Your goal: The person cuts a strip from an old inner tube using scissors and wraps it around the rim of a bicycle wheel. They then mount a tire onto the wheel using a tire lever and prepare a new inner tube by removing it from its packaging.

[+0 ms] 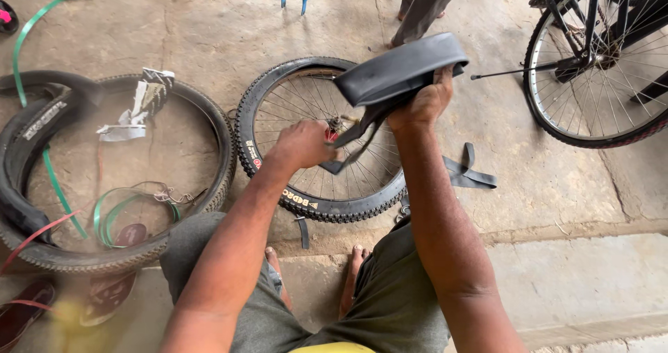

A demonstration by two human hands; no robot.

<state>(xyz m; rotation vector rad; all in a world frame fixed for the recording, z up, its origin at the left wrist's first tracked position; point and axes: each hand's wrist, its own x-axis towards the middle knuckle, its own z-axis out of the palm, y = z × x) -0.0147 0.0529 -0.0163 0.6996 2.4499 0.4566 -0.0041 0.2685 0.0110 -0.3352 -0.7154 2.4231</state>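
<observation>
Here your right hand (pixel 426 102) is clamped around a folded black rubber inner tube (pixel 400 71), matte and smooth, held up above the floor with its loose end drooping down toward your left hand (pixel 304 144). Your left hand is closed on that narrow hanging end, knuckles up, just over the hub of a spoked wheel (pixel 321 140). The wheel lies flat on the floor; its tyre is black and knobby with pale lettering, and the thin metal spokes radiate from a small centre.

To the left lies a larger bare tyre (pixel 209 116), worn, dusty and knobby, with crumpled paper wrapping (pixel 142 102) on its rim and coils of green plastic strapping (pixel 115 210) inside it. A short black rubber strip (pixel 470 172) lies flat right of the wheel.

The floor (pixel 229 26) is rough, stained concrete, with a lighter raised step (pixel 591 276) in front of your bare feet. At upper right stands a bicycle wheel (pixel 598 67), upright, with a reddish-edged tyre. Another person's trouser legs (pixel 424 5) show at the top.
</observation>
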